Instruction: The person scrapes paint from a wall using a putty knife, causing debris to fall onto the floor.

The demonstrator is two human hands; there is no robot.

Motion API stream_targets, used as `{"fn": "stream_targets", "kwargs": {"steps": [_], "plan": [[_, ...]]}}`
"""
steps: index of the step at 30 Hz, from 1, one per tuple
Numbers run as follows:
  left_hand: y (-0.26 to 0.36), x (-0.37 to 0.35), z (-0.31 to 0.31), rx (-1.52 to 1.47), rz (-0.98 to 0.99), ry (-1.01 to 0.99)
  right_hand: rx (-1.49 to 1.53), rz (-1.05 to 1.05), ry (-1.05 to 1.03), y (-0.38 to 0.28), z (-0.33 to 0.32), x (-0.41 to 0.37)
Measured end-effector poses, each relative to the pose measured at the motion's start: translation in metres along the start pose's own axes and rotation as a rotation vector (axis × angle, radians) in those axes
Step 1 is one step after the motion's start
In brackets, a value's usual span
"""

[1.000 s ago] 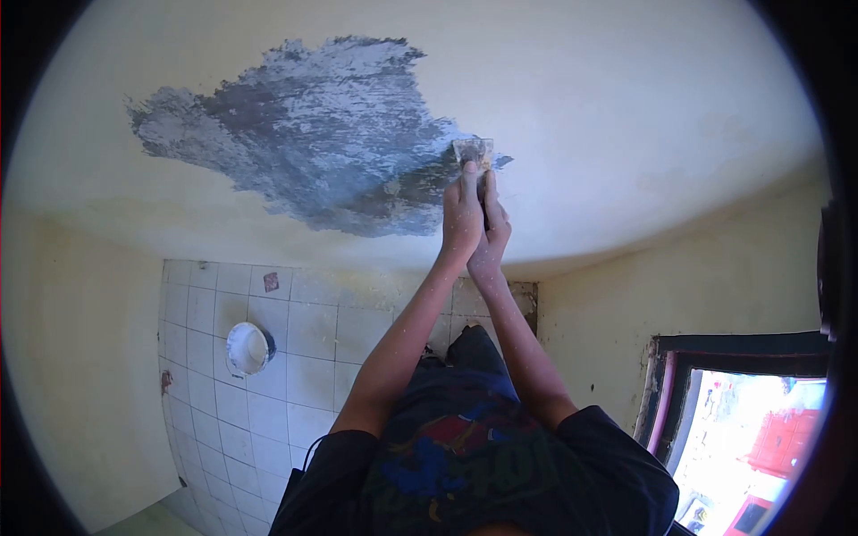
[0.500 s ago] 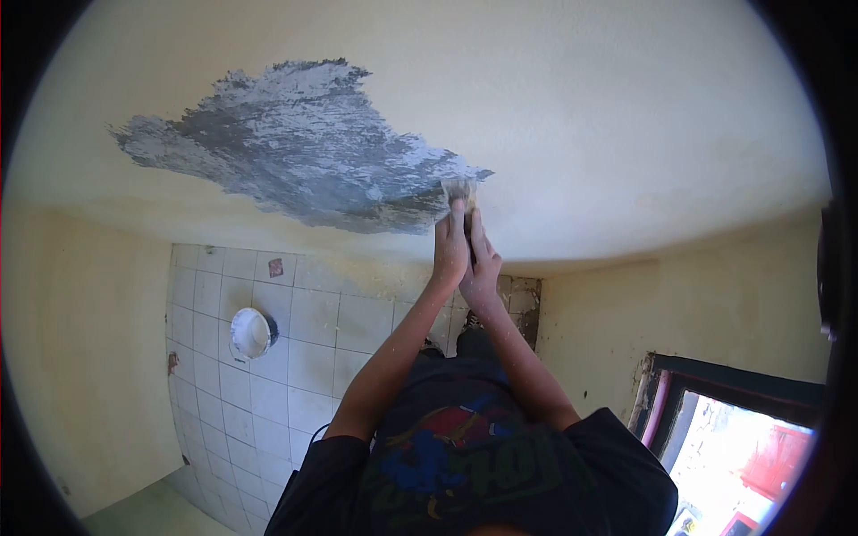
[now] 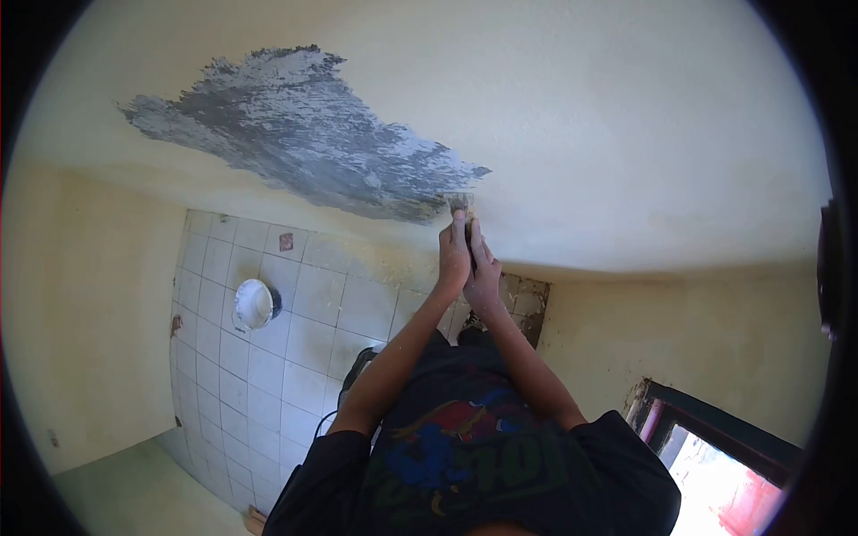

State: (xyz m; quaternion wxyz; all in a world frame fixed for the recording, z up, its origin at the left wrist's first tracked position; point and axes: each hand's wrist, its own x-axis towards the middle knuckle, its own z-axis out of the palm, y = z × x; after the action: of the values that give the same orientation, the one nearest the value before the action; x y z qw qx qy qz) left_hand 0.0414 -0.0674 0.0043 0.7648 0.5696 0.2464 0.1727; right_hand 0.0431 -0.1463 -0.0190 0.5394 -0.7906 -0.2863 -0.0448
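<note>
Scraper blade (image 3: pixel 458 199) flat, smudged grey; dark handle (image 3: pixel 468 236) between fingers (image 3: pixel 476 234).

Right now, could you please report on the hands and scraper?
Left hand and right hand together on scraper. Blade at lower-right edge of grey patch. No obstruction visible there.

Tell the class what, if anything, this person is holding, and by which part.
A scraper, held by its handle between the left hand and the right hand.

Wall (image 3: pixel 626 134) cream; patch (image 3: pixel 304 125) streaked grey-white. Floor tiles (image 3: pixel 313 290) pale, gridded. Shirt (image 3: pixel 527 393) dark, print (image 3: pixel 429 460) red, blue, green.
</note>
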Motion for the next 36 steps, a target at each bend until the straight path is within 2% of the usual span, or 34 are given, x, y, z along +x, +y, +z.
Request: {"fn": "stream_targets", "kwargs": {"steps": [2, 5, 7, 8, 10, 14, 16, 20, 22, 26, 29, 31, 36], "plan": [[-0.005, 0.011, 0.005, -0.017, -0.037, 0.049, 0.0, -0.109, 0.026, 0.0, -0.006, 0.007], [0.033, 0.004, 0.019, -0.134, 0.012, 0.097, -0.013, -0.059, -0.071, -0.032, -0.031, 0.037], [0.053, -0.001, 0.026, -0.31, -0.032, 0.002, 0.018, -0.071, -0.063, -0.022, -0.028, 0.032], [0.044, -0.002, 0.025, -0.309, -0.027, 0.008, 0.047, -0.083, -0.048, -0.017, -0.025, 0.03], [0.018, -0.005, 0.021, -0.038, 0.027, 0.085, 0.048, -0.096, -0.039, -0.002, -0.019, 0.011], [0.019, 0.001, 0.025, -0.108, -0.007, 0.156, 0.08, -0.066, -0.091, -0.022, -0.033, 0.029], [0.043, 0.002, 0.028, -0.221, 0.013, 0.14, 0.098, -0.061, -0.133, -0.031, -0.039, 0.04], [0.035, -0.008, 0.026, -0.233, 0.015, 0.055, 0.127, -0.001, -0.135, -0.017, -0.034, 0.023], [0.027, -0.016, 0.027, -0.067, -0.052, 0.088, 0.14, -0.021, -0.096, -0.012, -0.033, 0.012], [0.034, -0.016, 0.031, -0.032, -0.003, 0.158, 0.207, 0.003, -0.09, -0.01, -0.033, 0.017], [0.031, -0.017, 0.027, -0.164, -0.102, 0.052, 0.228, 0.047, -0.159, -0.009, -0.037, 0.015], [0.024, -0.018, 0.033, -0.041, 0.031, 0.149, 0.247, 0.04, -0.145, 0.005, -0.03, 0.008], [0.011, -0.008, 0.032, -0.065, 0.035, 0.193, 0.207, -0.035, -0.063, -0.003, -0.035, 0.011]]}}
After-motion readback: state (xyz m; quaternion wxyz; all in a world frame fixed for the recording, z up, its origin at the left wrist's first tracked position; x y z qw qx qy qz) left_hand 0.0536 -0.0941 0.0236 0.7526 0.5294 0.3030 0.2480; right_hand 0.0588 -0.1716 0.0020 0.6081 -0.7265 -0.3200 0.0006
